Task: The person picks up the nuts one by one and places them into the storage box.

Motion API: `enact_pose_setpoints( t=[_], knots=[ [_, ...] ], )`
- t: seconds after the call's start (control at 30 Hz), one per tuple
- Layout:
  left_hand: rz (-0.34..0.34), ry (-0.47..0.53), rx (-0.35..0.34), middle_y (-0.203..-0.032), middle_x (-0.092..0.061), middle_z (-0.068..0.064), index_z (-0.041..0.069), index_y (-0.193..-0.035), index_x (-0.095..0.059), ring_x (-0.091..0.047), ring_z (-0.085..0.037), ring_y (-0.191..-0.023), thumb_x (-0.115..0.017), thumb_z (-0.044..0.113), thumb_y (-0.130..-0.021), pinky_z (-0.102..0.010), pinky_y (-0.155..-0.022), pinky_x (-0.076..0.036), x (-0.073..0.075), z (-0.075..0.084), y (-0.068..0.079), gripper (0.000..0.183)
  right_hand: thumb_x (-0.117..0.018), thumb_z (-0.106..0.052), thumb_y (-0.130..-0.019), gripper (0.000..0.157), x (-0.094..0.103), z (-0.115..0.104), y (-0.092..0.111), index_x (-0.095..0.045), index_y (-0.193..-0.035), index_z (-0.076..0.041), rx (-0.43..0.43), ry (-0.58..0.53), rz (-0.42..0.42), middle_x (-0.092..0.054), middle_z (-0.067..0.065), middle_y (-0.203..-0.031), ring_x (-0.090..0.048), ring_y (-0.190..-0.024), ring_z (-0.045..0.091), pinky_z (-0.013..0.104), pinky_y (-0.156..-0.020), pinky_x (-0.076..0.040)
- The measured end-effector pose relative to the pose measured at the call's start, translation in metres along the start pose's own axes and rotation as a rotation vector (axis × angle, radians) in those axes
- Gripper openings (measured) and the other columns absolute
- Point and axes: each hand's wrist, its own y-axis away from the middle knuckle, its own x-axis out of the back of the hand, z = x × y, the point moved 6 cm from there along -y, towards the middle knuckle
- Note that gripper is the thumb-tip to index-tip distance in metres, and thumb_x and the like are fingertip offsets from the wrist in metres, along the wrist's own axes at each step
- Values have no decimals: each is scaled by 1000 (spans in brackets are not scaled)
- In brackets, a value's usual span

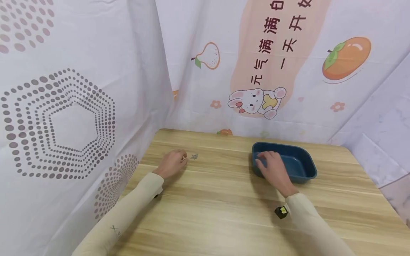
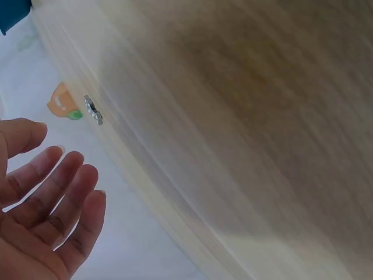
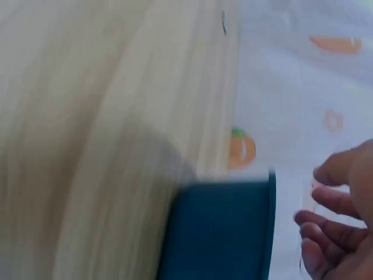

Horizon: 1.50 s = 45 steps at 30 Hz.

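A small cluster of silvery metal pieces (image 1: pixel 194 156) lies on the wooden table; what kind they are is too small to tell. Just left of it is my left hand (image 1: pixel 173 163), its fingers loosely bent. In the left wrist view that hand (image 2: pixel 55 216) holds nothing, and the metal pieces (image 2: pixel 93 109) lie beyond the fingertips. My right hand (image 1: pixel 273 170) is over the left part of a dark blue plastic basin (image 1: pixel 296 167). From the right wrist, the fingers of this hand (image 3: pixel 344 216) look relaxed, with nothing between them, above the basin wall (image 3: pixel 221 233).
The wooden table (image 1: pixel 205 209) ends at a printed white curtain (image 1: pixel 198 96) behind it. Another curtain (image 1: pixel 73 128) hangs close along the left side, beside my left arm. A small black device (image 1: pixel 281 212) sits at my right wrist.
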Motion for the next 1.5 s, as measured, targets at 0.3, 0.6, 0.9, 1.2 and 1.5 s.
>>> enact_pose_setpoints(
  t=[0.3, 0.6, 0.9, 1.2, 1.5],
  knots=[
    [-22, -14, 28, -87, -63, -2, 9, -92, -67, -59, -17, -77, -68, 22, -89, -33, -67, -50, -2, -7, 0, 14, -61, -12, -91, 20, 61, 78, 25, -63, -101, 4, -197, 95, 202, -53, 20, -89, -46, -82, 34, 45, -64, -36],
    [-60, 45, 80, -82, -61, 0, 7, -92, -67, -57, -14, -73, -70, 21, -87, -31, -65, -49, -8, -21, 2, 15, -54, -23, -95, 35, 86, 128, 55, -60, -105, 10, -381, 81, 163, -57, 16, -69, -49, -57, 24, 34, -49, -37],
    [-102, 96, 143, -78, -60, 2, 9, -88, -67, -55, -12, -70, -74, 23, -84, -29, -64, -48, -19, -31, 2, 16, -44, -37, -98, 47, 78, 147, 65, -55, -103, 9, -511, 48, 21, -64, 28, -88, -58, -70, 35, 37, -55, -41],
    [-137, 114, 155, -74, -57, 3, 12, -81, -65, -52, -13, -67, -74, 20, -84, -29, -61, -45, -24, -31, -2, 13, -45, -36, -97, 46, 75, 170, 78, -56, -102, 8, -563, 36, -67, -64, 24, -87, -58, -73, 35, 35, -54, -40],
    [-168, 105, 163, -75, -59, 3, 11, -83, -68, -53, -13, -69, -74, 21, -84, -29, -63, -46, -24, -32, -5, 12, -34, -40, -101, 53, 63, 169, 81, -60, -89, 4, -562, -90, -269, -64, 9, -76, -51, -61, 17, 31, -51, -41]
  ],
)
